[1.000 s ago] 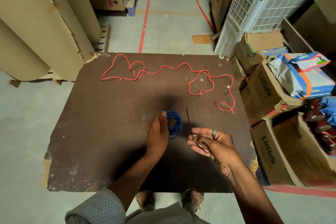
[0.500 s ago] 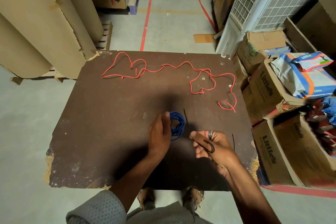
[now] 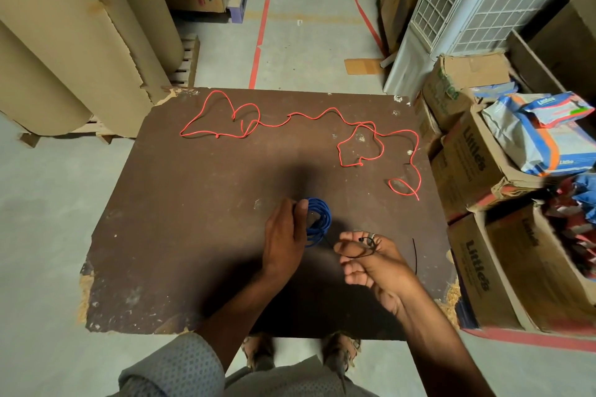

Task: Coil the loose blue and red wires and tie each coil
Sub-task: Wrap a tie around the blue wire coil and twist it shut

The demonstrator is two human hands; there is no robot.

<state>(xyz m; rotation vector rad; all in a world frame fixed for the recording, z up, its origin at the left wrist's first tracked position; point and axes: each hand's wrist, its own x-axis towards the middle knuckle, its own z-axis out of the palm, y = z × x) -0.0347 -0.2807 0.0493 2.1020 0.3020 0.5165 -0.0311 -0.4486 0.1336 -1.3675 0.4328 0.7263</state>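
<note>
A small coil of blue wire (image 3: 321,217) sits near the middle front of the dark brown board (image 3: 193,219). My left hand (image 3: 285,235) grips the coil's left side, thumb over the top. Just to the right, my right hand (image 3: 367,259) pinches a thin black cable tie (image 3: 362,250) that is bent into a loop, and the tie runs toward the coil. The loose red wire (image 3: 322,114) lies uncoiled in wavy loops across the far half of the board, from the far left to the right edge.
A second black cable tie (image 3: 415,255) lies on the board to the right of my right hand. Open cardboard boxes (image 3: 477,171) with packets stand close along the right edge. Big cardboard rolls (image 3: 64,42) lean at the left. My feet are under the near edge.
The black tie that lay on the board beside the coil is now in my right hand, bent into a loop and held close to the coil. My left hand has kept its hold on the blue coil.
</note>
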